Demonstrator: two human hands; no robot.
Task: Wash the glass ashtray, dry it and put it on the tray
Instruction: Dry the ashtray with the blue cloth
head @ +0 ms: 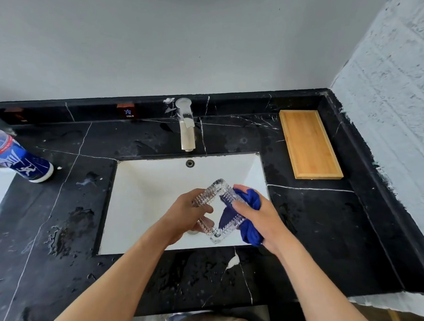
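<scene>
A square, ribbed glass ashtray is held tilted over the white sink. My left hand grips its left side, fingers wrapped around the rim. Pressed against its right side is a bunched blue cloth, held by my right hand, with part of the cloth showing through the glass. A wooden tray lies on the black counter at the back right, with nothing on it.
A chrome tap stands behind the sink, no water running. A blue-labelled spray bottle stands at the far left. The black marble counter has water puddles left of the sink. A rough wall closes the right side.
</scene>
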